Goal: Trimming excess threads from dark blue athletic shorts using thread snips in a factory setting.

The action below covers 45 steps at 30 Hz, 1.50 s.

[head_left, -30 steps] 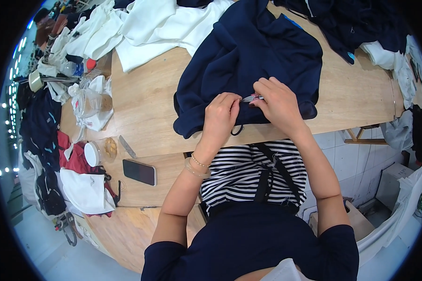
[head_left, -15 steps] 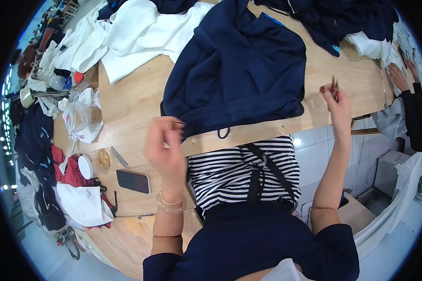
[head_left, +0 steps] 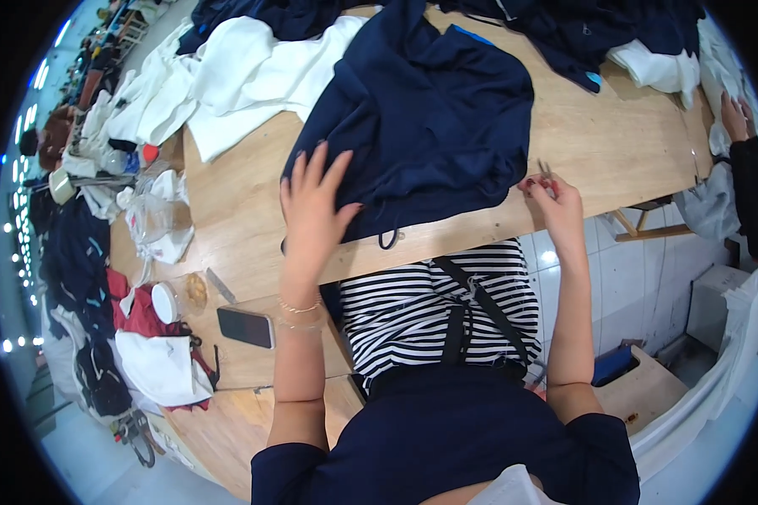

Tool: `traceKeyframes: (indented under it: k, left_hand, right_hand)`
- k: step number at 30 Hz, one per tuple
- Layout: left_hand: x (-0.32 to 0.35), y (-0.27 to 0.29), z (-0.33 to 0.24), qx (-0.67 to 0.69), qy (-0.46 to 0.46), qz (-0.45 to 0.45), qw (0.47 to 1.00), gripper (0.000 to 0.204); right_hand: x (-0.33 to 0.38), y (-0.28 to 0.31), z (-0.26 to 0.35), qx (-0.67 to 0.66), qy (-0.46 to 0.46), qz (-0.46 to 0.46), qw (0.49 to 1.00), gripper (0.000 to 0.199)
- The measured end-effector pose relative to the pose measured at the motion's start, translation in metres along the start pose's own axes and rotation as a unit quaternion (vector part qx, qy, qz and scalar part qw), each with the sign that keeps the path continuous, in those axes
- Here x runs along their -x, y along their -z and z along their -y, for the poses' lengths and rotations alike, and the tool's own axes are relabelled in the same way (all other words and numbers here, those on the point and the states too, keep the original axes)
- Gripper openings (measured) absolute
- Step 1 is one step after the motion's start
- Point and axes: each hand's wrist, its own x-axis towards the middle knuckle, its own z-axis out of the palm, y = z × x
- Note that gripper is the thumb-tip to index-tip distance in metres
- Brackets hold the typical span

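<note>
A navy blue garment [head_left: 421, 118] lies rumpled on the wooden table, with a thin dark loop of cord [head_left: 388, 240] hanging at its near edge. My left hand [head_left: 314, 202] rests on the garment's left side, fingers spread. Beside the garment's near right corner is my right hand [head_left: 556, 202], closed around a small pair of thread snips [head_left: 547, 170]. Their metal tips point away from me; the rest of the tool is hidden in my fingers.
White garments [head_left: 244, 76] lie at the far left, and more navy garments [head_left: 581, 34] at the far right. A phone [head_left: 245, 326], a white-lidded jar [head_left: 167, 303] and a clear plastic container [head_left: 150, 217] are on the left. Another person's hand [head_left: 737, 116] shows at the right edge.
My left hand has opened and come down flat on the garment. The right hand has moved left and nearer to me with the snips. The garment's near edge has become more rumpled.
</note>
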Motion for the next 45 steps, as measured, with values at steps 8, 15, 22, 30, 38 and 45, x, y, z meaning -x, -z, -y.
traceKeyframes:
  k: [8, 15, 22, 30, 38, 45]
  left_hand:
    - [0.077, 0.022, 0.045, 0.109, 0.084, -0.033, 0.990, 0.064]
    - [0.068, -0.004, 0.060, 0.462, 0.275, -0.131, 0.833, 0.029]
    - [0.039, 0.017, 0.060, 0.868, 0.299, -0.119, 0.378, 0.033]
    - [0.036, 0.014, 0.072, 0.886, 0.309, -0.165, 0.304, 0.037]
    - [0.047, 0.010, 0.104, 0.950, 0.245, -0.126, 0.145, 0.032]
    - [0.039, -0.001, 0.091, 0.920, 0.291, -0.156, 0.212, 0.032]
  right_hand:
    - [0.008, -0.016, 0.046, -0.016, 0.076, 0.021, 0.997, 0.023]
    - [-0.014, -0.030, 0.046, 0.212, 0.022, 0.076, 0.974, 0.021]
    - [-0.024, -0.006, 0.046, -0.365, -0.128, -0.001, 0.922, 0.022]
    - [-0.050, 0.038, -0.002, -0.664, -0.148, 0.127, 0.722, 0.028]
    - [-0.044, 0.041, 0.022, -0.590, -0.149, 0.083, 0.789, 0.023]
    - [-0.052, 0.043, 0.004, -0.542, -0.173, -0.007, 0.822, 0.037]
